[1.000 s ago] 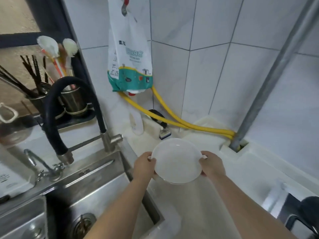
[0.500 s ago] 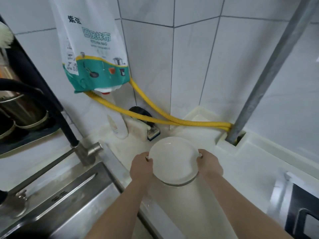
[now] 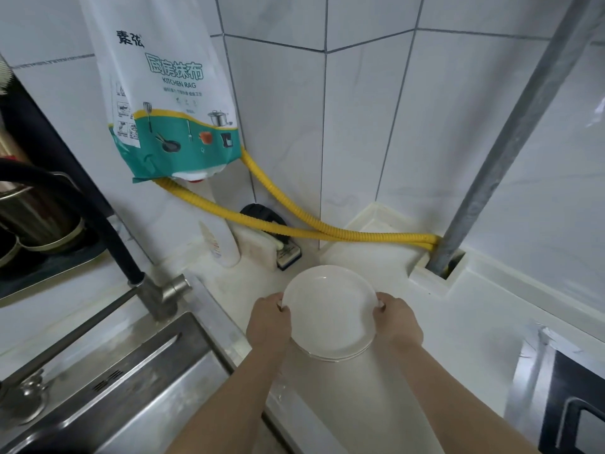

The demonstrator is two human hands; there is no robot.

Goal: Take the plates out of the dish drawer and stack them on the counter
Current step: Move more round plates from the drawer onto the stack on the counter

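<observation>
Your left hand (image 3: 269, 322) and right hand (image 3: 396, 324) clasp the plates (image 3: 328, 317) by opposite rims over the counter (image 3: 458, 329); judged set-down step, so lower them level.

Both hands on a small stack of white plates (image 3: 329, 314) over the white worktop (image 3: 458, 322): left hand (image 3: 269, 321) grips the rim at 9 o'clock, right hand (image 3: 397, 322) at 3 o'clock. At least two rims visible at the stack's 6 o'clock edge. Steel sink (image 3: 131, 388) at 8 o'clock, yellow hose (image 3: 327, 232) at 12, grey pipe (image 3: 510, 142) at 2.
</observation>
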